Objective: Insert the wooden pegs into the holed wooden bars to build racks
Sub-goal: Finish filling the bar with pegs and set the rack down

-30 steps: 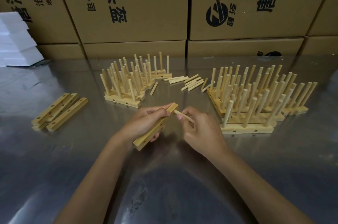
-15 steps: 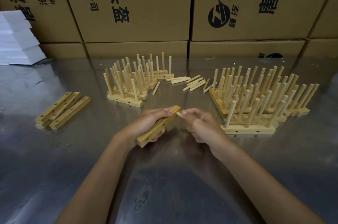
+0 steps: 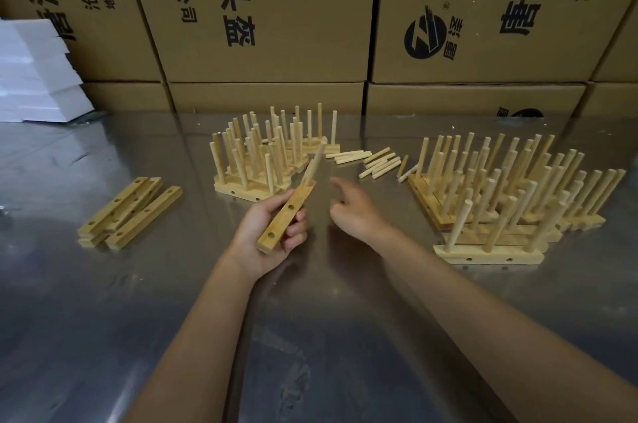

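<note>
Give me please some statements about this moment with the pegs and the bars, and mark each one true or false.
1. The left hand holds a holed bar. True.
2. One peg stands in the far end hole of that bar. True.
3. The right hand holds a peg. False: it holds nothing, its fingers are relaxed and reach toward the loose pegs.
4. The empty bars lie to the right of the hands. False: they lie at the left; finished racks stand at the right.
5. Two holes of the held bar are still empty. True.
</note>
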The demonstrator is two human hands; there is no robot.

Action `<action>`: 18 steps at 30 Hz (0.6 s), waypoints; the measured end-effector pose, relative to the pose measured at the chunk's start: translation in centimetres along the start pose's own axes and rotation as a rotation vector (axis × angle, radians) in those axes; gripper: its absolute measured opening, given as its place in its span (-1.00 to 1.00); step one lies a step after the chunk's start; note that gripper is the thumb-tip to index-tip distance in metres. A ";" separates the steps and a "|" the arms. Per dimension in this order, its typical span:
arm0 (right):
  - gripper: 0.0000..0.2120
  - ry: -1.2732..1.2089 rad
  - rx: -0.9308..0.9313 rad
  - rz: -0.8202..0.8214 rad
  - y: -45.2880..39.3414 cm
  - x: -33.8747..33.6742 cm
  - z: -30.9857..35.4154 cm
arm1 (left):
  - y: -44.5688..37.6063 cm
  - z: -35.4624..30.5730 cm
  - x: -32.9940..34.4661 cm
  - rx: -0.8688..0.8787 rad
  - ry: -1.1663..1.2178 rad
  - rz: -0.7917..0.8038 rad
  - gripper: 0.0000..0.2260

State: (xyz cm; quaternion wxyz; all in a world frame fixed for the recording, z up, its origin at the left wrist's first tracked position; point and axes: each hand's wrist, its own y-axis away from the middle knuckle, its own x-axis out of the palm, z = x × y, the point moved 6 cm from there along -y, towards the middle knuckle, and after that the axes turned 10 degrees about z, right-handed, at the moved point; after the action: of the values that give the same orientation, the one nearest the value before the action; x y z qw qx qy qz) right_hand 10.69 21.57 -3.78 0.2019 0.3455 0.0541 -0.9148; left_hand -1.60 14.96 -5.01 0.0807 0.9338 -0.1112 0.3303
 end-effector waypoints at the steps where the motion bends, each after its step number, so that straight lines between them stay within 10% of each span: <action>1: -0.43 0.058 -0.002 0.038 -1.4 0.6 0.5 | -0.1 -0.1 -0.1 0.013 0.020 -0.002 -0.86; 7: -0.55 0.549 -0.033 0.007 -5.3 3.0 1.3 | -0.8 -0.3 -0.9 0.018 0.073 -0.012 -0.84; 11: -0.64 0.503 -0.098 -0.198 -4.2 2.2 1.9 | -1.0 -0.3 -0.7 0.003 0.060 0.009 -0.84; 18: -0.75 0.400 -0.069 -0.096 -2.8 2.4 2.3 | -0.8 -0.3 -0.8 -0.008 0.073 -0.024 -0.80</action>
State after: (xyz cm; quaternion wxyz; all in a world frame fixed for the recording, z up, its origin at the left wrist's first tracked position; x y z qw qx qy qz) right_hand 6.53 22.81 -3.69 0.1552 0.5100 0.1406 -0.8343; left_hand -2.19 15.92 -5.31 0.0926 0.9221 -0.0982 0.3627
